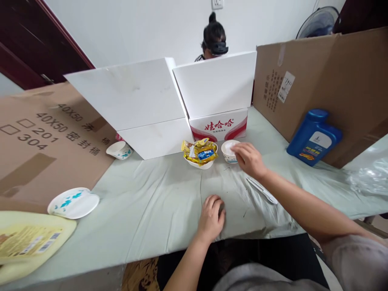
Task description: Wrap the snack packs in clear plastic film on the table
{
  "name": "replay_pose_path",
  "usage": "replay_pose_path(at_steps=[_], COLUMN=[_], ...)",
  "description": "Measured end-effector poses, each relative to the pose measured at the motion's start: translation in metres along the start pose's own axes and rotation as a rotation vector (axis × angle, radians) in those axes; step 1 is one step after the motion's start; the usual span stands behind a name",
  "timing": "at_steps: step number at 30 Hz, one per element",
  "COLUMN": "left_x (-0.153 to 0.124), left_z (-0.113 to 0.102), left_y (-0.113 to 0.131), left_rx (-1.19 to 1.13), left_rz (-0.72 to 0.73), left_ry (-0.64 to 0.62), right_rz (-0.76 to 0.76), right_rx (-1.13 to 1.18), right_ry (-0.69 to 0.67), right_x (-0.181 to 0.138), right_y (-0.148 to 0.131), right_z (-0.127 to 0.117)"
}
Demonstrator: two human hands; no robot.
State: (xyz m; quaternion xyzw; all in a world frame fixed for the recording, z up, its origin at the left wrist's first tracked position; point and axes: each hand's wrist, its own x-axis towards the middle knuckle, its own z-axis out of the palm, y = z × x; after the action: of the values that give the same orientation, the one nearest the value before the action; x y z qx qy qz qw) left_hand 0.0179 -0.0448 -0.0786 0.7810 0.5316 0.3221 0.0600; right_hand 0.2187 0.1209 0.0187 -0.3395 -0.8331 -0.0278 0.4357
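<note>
"Right hand (pixel 250 159) over the small white paper cup (pixel 228 157), fingertips at the rim! Holding anything?"

"Can't tell; narrow grip, tips partly hidden. The left hand (pixel 212 217) lies loosely curled at seven o'clock from the cup, perhaps for support, palm unseen."

"White bowl (pixel 203 166) of gold-wrapped snacks (pixel 205 152) at nine, presumably for easy reach!"

"Wrinkled, pale-green-covered worktop (pixel 169 190); plain white boxes (pixel 215 85) screen twelve o'clock, white wall (pixel 145 28) behind."

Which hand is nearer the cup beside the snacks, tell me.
Right: the right hand is at the rim of the cup; the left hand rests on the cloth, closer to the body.
</note>
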Motion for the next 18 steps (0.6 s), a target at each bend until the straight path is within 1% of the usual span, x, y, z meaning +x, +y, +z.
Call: replay_pose_path(at_steps=[1, 2, 4, 5, 6, 8, 11, 14, 16, 18], left_x=[0.0, 0.0, 0.0, 0.0, 0.0, 0.0, 0.001, 0.002, 0.002, 0.003], left_z=[-0.001, -0.001, -0.002, -0.002, -0.003, -0.004, -0.006, -0.007, -0.008, -0.009], left_y=[0.0, 0.0, 0.001, 0.001, 0.001, 0.002, 0.004, 0.006, 0.008, 0.009], left_rx=[-0.001, -0.004, -0.012, -0.017, -0.023, -0.033, -0.042, -0.045, -0.048, -0.055], left_rz=[-0.004, -0.007, -0.013, -0.017, -0.021, -0.03, -0.04, -0.051, -0.062, -0.074], left_ry=[-0.007, -0.014, -0.025, -0.033, -0.039, -0.049, -0.048, -0.046, -0.052, -0.058], right_rz=[0.031, 0.067, 0.139, 0.158, 0.17, 0.168, 0.158, 0.204, 0.283, 0.392], right_rx=[-0.07, -0.152, -0.295, -0.329, -0.35, -0.359, -0.376, -0.425, -0.495, -0.587], right_ry=[-0.031, -0.161, -0.513, -0.623, -0.7, -0.736, -0.764, -0.77, -0.748, -0.687], right_x=[0.014, 0.025, 0.036, 0.037, 0.036, 0.033, 0.031, 0.036, 0.042, 0.049], right_y=[0.01, 0.02, 0.035, 0.041, 0.045, 0.05, 0.056, 0.072, 0.092, 0.115], right_z=[0.004, 0.01, 0.025, 0.033, 0.04, 0.048, 0.044, 0.026, 0.007, -0.014])
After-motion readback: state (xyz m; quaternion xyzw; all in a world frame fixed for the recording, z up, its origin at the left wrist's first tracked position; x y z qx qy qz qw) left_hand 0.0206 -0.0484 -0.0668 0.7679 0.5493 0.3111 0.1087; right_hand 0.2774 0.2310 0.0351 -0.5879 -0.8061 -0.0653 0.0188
